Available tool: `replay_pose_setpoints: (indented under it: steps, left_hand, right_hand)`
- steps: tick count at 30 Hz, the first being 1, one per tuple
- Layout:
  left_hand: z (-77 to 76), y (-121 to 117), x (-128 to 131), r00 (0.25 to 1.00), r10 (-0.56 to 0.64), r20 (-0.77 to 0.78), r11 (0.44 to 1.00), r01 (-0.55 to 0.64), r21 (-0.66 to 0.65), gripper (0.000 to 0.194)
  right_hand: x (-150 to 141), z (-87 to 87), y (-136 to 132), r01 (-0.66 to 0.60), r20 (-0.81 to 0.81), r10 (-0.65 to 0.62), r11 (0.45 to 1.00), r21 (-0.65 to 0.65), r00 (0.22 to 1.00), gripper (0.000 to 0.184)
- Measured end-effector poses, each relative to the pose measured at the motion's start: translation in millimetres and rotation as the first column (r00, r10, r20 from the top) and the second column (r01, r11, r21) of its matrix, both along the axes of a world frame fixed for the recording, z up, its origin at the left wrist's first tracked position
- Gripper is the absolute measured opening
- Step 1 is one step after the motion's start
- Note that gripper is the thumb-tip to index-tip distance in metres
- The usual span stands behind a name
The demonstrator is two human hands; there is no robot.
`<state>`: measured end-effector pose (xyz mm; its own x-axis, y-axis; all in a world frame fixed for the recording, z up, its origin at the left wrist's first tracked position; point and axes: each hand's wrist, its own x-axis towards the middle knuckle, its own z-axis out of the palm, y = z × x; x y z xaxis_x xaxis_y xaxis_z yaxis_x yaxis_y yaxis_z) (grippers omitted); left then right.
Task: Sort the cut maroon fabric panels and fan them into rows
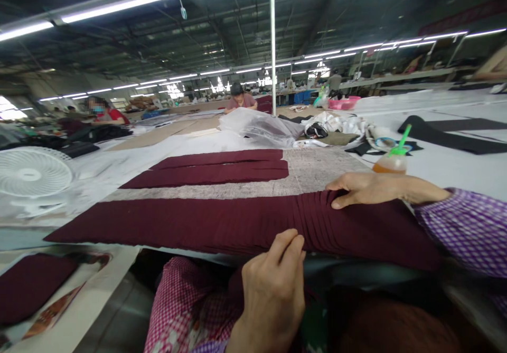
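Note:
A long stack of maroon fabric pieces [178,221] lies across the table in front of me, its layers fanned into narrow ridges right of the middle. My right hand [368,188] is at the far edge of these ridges, thumb and fingers closed on the cloth. At the near edge, my left hand [275,284] is closed in a pinch, its fingertips just by the fabric. Whatever sits between those fingertips is too small or hidden to make out. Farther back, two narrower maroon strips [222,171] lie side by side on a greyish mottled sheet [317,165].
A white fan [34,173] stands at left. Beyond my right hand is a bottle of orange liquid [390,163] with a green top. Clear plastic [257,126] and bundled cloth [336,126] lie farther back, near a white pole [273,47]. Another maroon stack [35,284] lies lower left. Co-workers sit beyond.

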<state>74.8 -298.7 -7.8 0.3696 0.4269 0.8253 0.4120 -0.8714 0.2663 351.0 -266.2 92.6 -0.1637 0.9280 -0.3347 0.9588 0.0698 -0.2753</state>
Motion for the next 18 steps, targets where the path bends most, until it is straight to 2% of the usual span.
replay_pose_setpoints:
  steps: [4,8,13,18]
  left_hand:
    - [2.6,2,7,0.992,-0.057,-0.11,0.998,0.058,0.007,0.023]
    - [-1.2,1,14,0.979,-0.046,-0.198,0.999,0.044,-0.017,0.021]
    - [-8.5,1,17,0.988,-0.024,-0.154,0.999,0.028,0.02,0.019]
    - [-9.0,1,16,0.994,-0.051,-0.1,0.999,0.051,-0.009,0.018]
  right_hand:
    - [3,-4.8,-2,0.032,-0.003,-0.032,0.999,0.023,0.999,0.071]
    - [6,-7.9,-5,0.027,-0.041,-0.025,0.999,0.045,0.999,0.071]
    - [7,-8.4,-5,-0.017,-0.087,0.023,0.998,0.067,0.996,0.064]
    - [9,-11.9,-4,-0.097,-0.103,0.109,0.988,0.12,0.989,0.051]
